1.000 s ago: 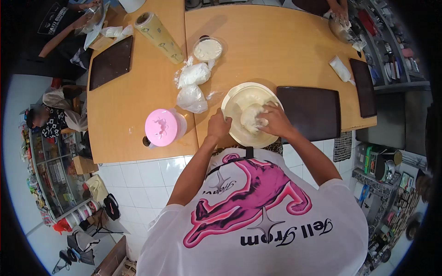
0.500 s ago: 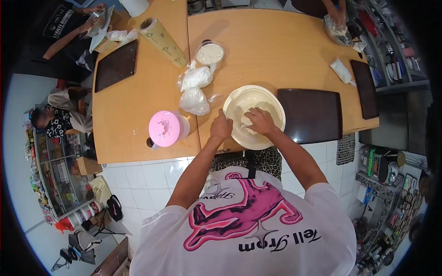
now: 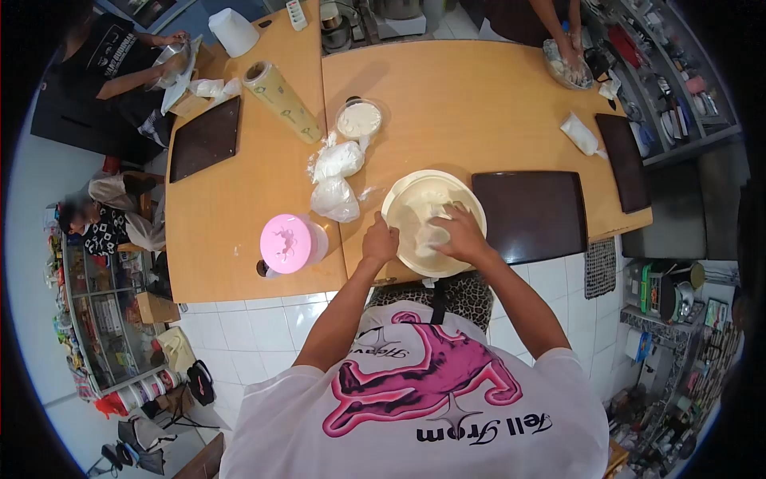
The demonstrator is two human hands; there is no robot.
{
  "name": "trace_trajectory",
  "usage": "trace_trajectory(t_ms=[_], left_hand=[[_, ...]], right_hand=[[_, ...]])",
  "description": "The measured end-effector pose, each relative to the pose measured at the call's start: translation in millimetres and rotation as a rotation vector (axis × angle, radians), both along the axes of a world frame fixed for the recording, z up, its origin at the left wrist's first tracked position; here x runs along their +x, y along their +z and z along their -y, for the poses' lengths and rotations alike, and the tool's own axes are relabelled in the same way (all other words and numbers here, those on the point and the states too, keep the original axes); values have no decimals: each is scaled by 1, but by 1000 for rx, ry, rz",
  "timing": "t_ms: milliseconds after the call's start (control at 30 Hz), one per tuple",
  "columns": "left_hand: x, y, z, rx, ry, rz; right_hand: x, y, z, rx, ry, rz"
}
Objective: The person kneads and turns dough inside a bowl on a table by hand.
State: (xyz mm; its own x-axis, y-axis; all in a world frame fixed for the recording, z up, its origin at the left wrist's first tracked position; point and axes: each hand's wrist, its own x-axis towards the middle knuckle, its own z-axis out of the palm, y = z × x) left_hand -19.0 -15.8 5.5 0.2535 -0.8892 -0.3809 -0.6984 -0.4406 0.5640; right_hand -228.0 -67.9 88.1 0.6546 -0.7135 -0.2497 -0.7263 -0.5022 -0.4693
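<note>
A cream-coloured bowl (image 3: 407, 257) stands at the table's front edge with a pale lump of dough (image 3: 428, 236) inside. My left hand (image 3: 381, 240) is closed on the bowl's left rim. Inside the bowl, my right hand (image 3: 460, 235) has its fingers curled over the dough's right side, hiding part of it. To the left stands a jug with a pink lid (image 3: 287, 243). Behind it lie two plastic bags of white powder, a nearer bag (image 3: 335, 199) and a farther bag (image 3: 338, 162), beside a round tub of white powder (image 3: 359, 120).
A dark tray (image 3: 530, 217) lies right of the bowl, another tray (image 3: 206, 140) at the far left. A roll of cling film (image 3: 282, 104) lies at the back. Across the table, two people work with their hands in a metal bowl (image 3: 173, 65) and another bowl (image 3: 565, 67).
The view has tilted, so the table sits lower in it. My right hand has shifted slightly on the dough, its fingers more raised and spread. My left hand stays on the rim.
</note>
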Motion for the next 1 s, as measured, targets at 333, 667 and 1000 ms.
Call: trace_trajectory(t_ms=[333, 667, 1000], left_hand=[[-11, 8, -4, -1, -20, 18], [-4, 2, 1, 26, 43, 52], [-2, 3, 2, 0, 46, 61]], right_hand=[[-3, -56, -18, 27, 351, -77], [8, -67, 13, 60, -363, 309], [-7, -17, 17, -129, 197, 41]])
